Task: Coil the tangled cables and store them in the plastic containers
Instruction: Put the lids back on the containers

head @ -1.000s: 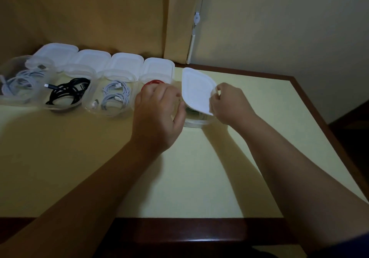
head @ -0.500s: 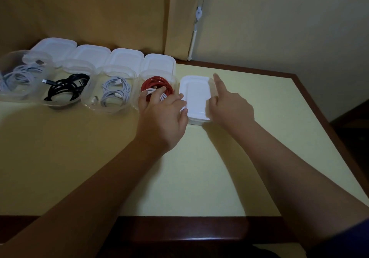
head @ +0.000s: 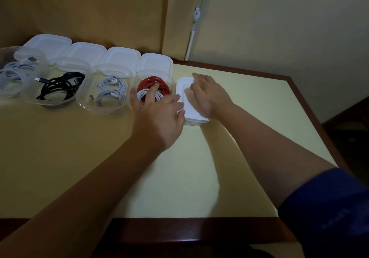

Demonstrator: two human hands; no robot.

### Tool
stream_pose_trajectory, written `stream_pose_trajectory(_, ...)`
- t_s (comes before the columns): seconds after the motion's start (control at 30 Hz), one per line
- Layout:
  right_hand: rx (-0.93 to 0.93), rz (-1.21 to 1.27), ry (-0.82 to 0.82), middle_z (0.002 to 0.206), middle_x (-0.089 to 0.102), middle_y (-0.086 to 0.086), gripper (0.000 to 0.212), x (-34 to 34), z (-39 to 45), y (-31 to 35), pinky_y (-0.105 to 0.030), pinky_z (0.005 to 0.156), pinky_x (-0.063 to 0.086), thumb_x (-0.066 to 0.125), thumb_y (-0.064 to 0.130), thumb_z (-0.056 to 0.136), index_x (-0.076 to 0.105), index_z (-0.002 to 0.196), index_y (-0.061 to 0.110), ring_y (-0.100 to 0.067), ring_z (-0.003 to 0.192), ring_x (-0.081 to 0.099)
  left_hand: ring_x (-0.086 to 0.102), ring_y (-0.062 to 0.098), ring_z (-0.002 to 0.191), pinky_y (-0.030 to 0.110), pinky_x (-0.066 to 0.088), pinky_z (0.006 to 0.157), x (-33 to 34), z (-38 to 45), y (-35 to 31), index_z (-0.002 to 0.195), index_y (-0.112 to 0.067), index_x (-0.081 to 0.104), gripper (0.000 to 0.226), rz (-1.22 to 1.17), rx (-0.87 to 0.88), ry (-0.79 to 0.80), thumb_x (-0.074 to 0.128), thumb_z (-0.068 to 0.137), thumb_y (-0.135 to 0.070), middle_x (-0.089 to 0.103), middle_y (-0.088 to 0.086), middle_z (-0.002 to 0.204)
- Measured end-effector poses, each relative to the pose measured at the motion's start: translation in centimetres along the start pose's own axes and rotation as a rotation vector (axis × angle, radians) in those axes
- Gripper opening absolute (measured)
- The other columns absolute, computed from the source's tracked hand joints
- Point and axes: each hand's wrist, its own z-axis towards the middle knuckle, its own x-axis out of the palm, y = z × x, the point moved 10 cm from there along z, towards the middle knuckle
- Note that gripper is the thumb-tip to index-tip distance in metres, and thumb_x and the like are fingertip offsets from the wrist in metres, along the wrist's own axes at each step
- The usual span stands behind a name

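While lidded white, the rightmost container [head: 186, 108] sits beside coiled red cable [head: 154, 85].

Dim room: tan curtain [head: 99, 12], pale wall [head: 279, 28].

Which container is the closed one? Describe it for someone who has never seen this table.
A row of clear containers runs along the table's far edge. The closed one is at its right end, beside the red cable. Alone in the row, it wears its white lid; the others are open.
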Motion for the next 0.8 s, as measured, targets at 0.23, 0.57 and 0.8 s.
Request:
stream_pose_trajectory(0.23, -0.113, -0.341, -0.032, 0.176, 0.006, 0.003, 0.066, 0.6, 0.1, 1.3, -0.064, 0.126, -0.003, 0.019, 0.058, 0.106, 0.010, 0.167, 0.034, -0.029, 0.161, -0.011, 0.035, 0.026, 0.147, 0.055, -0.009, 0.116, -0.3, -0.2, -0.2, 0.123, -0.033, 0.073, 0.042, 0.032, 0.009, -0.043, 0.039, 0.100, -0.045, 0.065, -0.015, 0.136)
stream_pose_trajectory(0.57, -0.211, -0.276, 0.041, 0.174, 0.015, 0.004, 0.061, 1.1, 0.2, 2.6, -0.061, 0.126, 0.010, 0.028, 0.055, 0.108, 0.017, 0.166, 0.038, -0.023, 0.161, 0.008, 0.048, 0.033, 0.139, 0.059, 0.022, 0.121, -1.3, -1.2, -0.8, 0.129, -0.018, 0.069, 0.049, -0.093, 0.179, -0.024, 0.042, 0.096, -0.042, 0.066, 0.003, 0.135)
stream_pose_trajectory(0.8, -0.181, -0.266, 0.052, 0.172, 0.023, 0.004, 0.061, 0.0, 0.7, 2.8, -0.062, 0.127, 0.002, 0.028, 0.055, 0.106, 0.023, 0.164, 0.038, -0.020, 0.160, 0.015, 0.061, 0.032, 0.093, 0.048, 0.049, 0.080, -6.1, -0.8, 2.4, 0.107, -0.011, 0.073, 0.029, -0.142, 0.223, -0.220, 0.066, 0.088, -0.031, 0.069, 0.006, 0.101)
